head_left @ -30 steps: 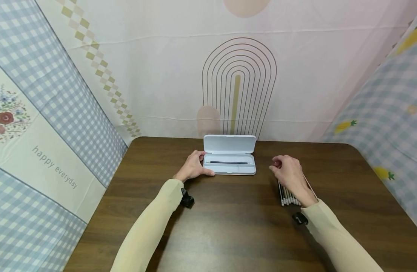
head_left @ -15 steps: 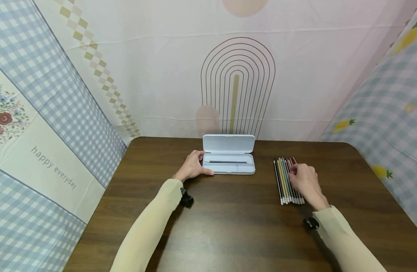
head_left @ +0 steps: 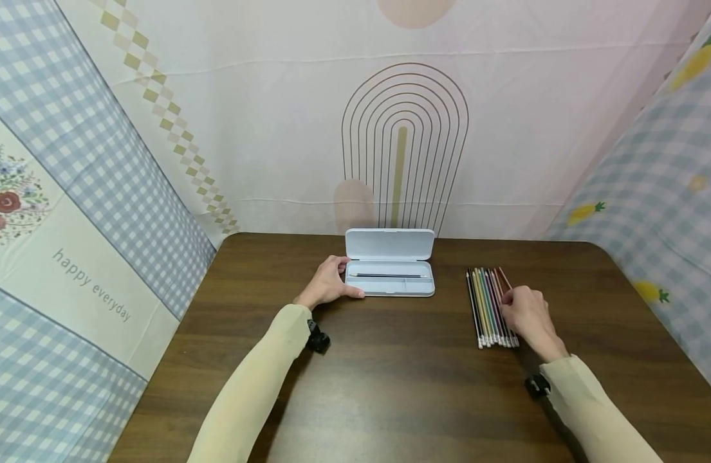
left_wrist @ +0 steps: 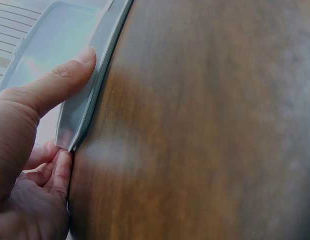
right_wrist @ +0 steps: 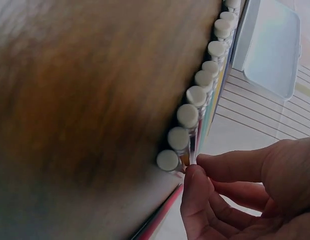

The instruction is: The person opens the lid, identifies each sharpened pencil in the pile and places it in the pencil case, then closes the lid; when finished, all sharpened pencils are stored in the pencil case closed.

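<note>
An open pale blue pencil case [head_left: 414,287] stands at the back of the table, its lid [head_left: 390,245] raised. One dark pencil [head_left: 384,276] lies lengthwise in its long compartment. My left hand [head_left: 327,281] grips the case's left end, with the thumb [left_wrist: 69,77] along the front wall and the fingers around the corner. To the right lies a row of pencils [head_left: 484,305], white eraser ends [right_wrist: 188,116] towards me. At the row's right side my right hand [head_left: 527,316] pinches a reddish pencil [head_left: 504,276] between thumb and index finger; the pencil slants away from the others.
The brown wooden table [head_left: 390,379] reaches back to a white patterned cloth [head_left: 286,141]. Checked cloths hang at the left [head_left: 118,148] and right [head_left: 650,199] sides. A small black camera [head_left: 318,339] sits on the left wrist, another black camera [head_left: 537,386] on the right.
My right hand has moved right from above the row, uncovering the pencils, and now has the reddish pencil at its right side, more slanted than before. The left hand stays on the case.
</note>
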`<state>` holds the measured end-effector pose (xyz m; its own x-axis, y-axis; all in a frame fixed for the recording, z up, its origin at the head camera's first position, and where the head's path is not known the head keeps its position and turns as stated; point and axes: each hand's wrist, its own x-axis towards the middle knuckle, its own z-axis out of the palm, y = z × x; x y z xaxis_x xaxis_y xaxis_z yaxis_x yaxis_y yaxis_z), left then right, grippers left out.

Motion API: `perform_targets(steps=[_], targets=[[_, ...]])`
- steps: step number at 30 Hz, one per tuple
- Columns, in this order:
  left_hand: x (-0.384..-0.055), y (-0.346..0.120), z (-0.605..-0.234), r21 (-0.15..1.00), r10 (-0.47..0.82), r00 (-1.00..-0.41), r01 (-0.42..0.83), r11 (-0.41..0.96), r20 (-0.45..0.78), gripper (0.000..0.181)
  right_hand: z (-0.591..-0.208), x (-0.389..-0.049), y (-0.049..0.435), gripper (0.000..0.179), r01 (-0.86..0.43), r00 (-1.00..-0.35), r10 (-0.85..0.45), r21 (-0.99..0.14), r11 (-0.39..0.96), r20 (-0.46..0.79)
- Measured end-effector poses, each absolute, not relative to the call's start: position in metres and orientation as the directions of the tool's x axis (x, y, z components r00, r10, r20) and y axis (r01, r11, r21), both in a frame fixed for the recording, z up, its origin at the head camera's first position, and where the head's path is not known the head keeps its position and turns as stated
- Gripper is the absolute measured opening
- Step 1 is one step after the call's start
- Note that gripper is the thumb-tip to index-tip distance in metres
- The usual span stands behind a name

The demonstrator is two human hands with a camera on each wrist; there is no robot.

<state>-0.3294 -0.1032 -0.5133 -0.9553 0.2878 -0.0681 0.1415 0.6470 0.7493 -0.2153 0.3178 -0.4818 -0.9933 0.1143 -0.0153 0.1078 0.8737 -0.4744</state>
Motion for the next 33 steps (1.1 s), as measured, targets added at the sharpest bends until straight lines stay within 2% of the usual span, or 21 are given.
perform_targets(steps=[16, 24, 33], targets=[[-0.3306, -0.1031, -0.5145, 0.750, 0.290, -0.955, 0.152, 0.644, -0.055, 0.099, -0.4787, -0.2110, 0.3163, 0.023, 0.143, -0.990, 0.126, -0.470, 0.871, -0.068], [-0.3291, -0.1034, -0.5137, 0.748, 0.290, -0.955, 0.146, 0.647, -0.065, 0.098, -0.4795, -0.2124, 0.3146, 0.037, 0.164, -0.986, 0.135, -0.455, 0.875, -0.095], [-0.3295, -0.1031, -0.5129, 0.742, 0.289, -0.956, 0.153, 0.653, -0.057, 0.098, -0.4807, -0.2143, 0.3128, 0.042, 0.142, -0.990, 0.118, -0.420, 0.896, -0.082]])
